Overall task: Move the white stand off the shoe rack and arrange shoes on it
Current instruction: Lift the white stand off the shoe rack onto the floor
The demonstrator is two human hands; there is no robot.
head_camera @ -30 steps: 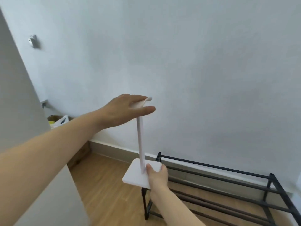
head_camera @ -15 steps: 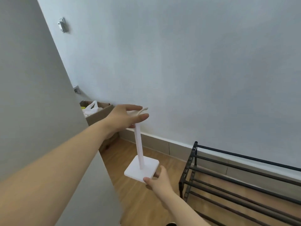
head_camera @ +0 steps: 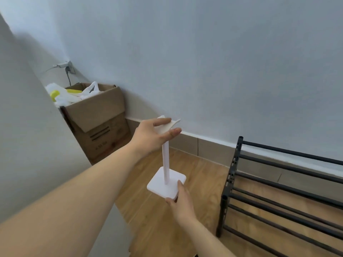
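The white stand (head_camera: 165,167) has a square base, a thin post and a curved top. It hangs upright in the air above the wooden floor, left of the black shoe rack (head_camera: 282,184). My left hand (head_camera: 154,135) grips its curved top. My right hand (head_camera: 181,200) holds the near corner of its base. The rack's bars carry nothing in the part I see, and no shoes are in view.
An open cardboard box (head_camera: 98,117) filled with white and yellow bags stands on the floor against the wall at the left. Above it a wall socket (head_camera: 67,67) has a cable plugged in. A pale panel (head_camera: 27,138) runs along my left side.
Both hands have carried the stand off the rack's left end, further left and lower toward the floor. My view has swung left and down, bringing the cardboard box into sight.
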